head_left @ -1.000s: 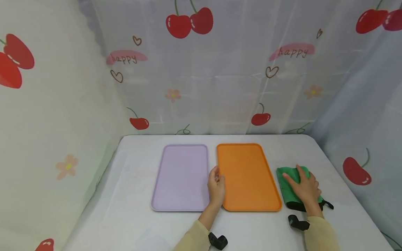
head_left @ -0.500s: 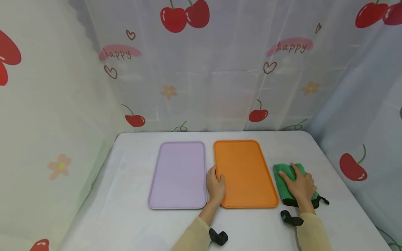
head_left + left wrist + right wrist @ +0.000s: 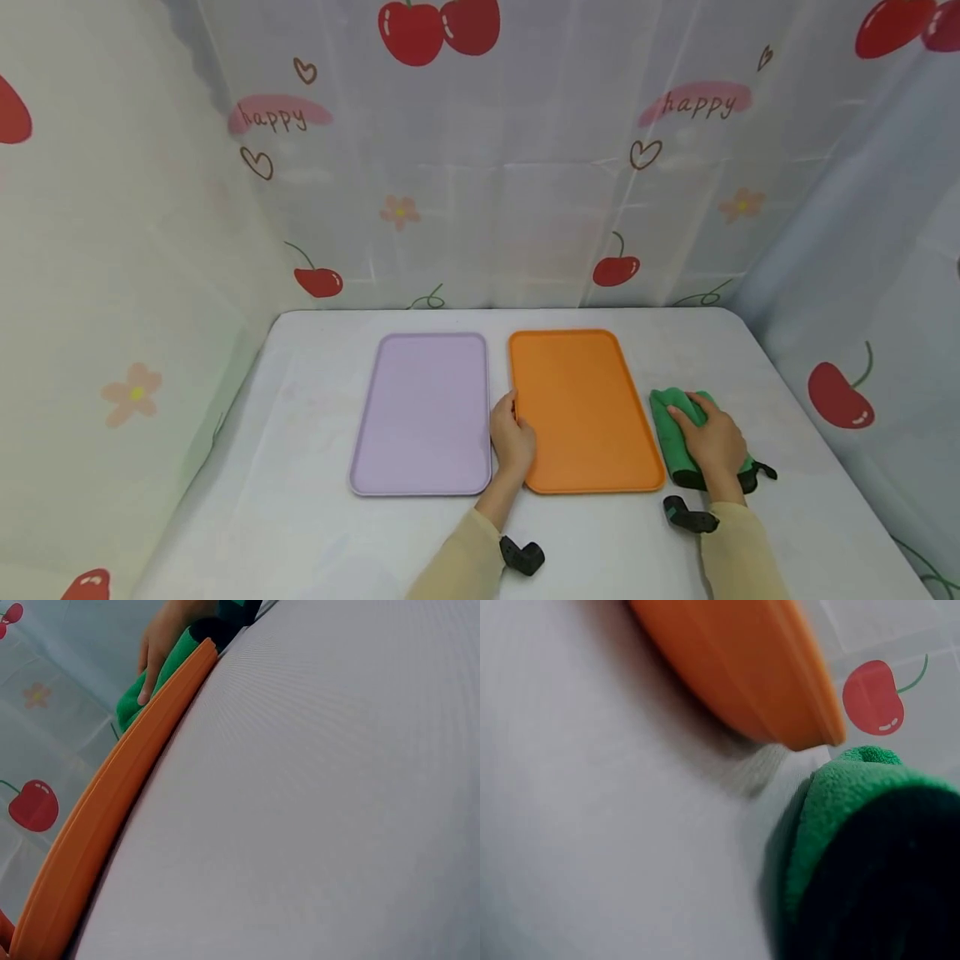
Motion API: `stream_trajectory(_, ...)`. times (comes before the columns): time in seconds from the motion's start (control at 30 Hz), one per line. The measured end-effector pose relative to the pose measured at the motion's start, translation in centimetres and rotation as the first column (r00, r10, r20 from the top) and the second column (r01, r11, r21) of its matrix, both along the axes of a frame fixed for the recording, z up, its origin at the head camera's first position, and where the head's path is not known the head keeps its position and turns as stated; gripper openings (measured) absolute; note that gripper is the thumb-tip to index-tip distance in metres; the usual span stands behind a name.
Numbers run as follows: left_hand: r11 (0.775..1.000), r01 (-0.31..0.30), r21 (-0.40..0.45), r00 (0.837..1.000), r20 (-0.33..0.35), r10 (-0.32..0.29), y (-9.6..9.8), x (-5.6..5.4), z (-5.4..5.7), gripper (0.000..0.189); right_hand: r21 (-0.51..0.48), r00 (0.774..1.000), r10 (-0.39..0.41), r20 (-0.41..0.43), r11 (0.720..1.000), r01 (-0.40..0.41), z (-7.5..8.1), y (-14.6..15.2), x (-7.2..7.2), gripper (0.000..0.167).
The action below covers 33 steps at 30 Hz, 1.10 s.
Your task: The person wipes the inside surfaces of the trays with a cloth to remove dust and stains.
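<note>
My left hand [image 3: 513,437] grips the left edge of an orange tray [image 3: 588,412], its thumb over the rim. To the right, my right hand [image 3: 715,442] holds a folded green cloth [image 3: 670,433] with black trim and a black loop, which lies on the table. Its fingers curl into the bunched fabric, and the fingertips are partly hidden. In the left wrist view the tray's side [image 3: 112,802] runs diagonally, with the cloth [image 3: 129,705] beyond it. The right wrist view has the cloth [image 3: 825,817] close up beside a corner of the orange tray [image 3: 742,667].
A lavender tray [image 3: 423,417] lies left of the orange one, close to my left hand. The white table [image 3: 247,500] ends at a cherry-printed curtain [image 3: 517,208] behind and at both sides. Black wrist devices [image 3: 522,557] sit at the sleeves.
My right fingers have drawn in from a spread pose, bunching the cloth. The left hand keeps its place at the orange tray's edge. The head view has shifted slightly.
</note>
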<state>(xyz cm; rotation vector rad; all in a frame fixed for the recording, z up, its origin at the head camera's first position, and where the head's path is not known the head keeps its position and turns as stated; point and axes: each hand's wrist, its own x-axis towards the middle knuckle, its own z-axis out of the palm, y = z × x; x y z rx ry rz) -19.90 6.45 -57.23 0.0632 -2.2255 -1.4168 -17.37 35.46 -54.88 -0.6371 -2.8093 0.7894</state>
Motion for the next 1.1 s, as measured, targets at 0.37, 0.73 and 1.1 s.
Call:
stream_trajectory(0.37, 0.952, 0.022, 0.306, 0.988, 0.14, -0.067, -0.1, -0.2, 0.6, 0.053, -0.02, 1.0, -0.013, -0.013, 1.0, 0.013, 0.1, -0.1, 0.1, 0.066)
stream_trajectory(0.73, 0.831, 0.093, 0.548, 0.941, 0.224, -0.253, -0.4, -1.2, 1.0, 0.055, -0.014, 1.0, -0.016, -0.026, 1.0, 0.016, -0.1, 0.1, 0.0, 0.065)
stream_trajectory(1.1, 0.668, 0.092, 0.738, 0.879, 0.255, -0.402, 0.5, -1.9, 1.7, 0.053, -0.012, 0.999, -0.005, -0.048, 1.0, 0.005, -0.2, 0.1, 0.2, 0.064)
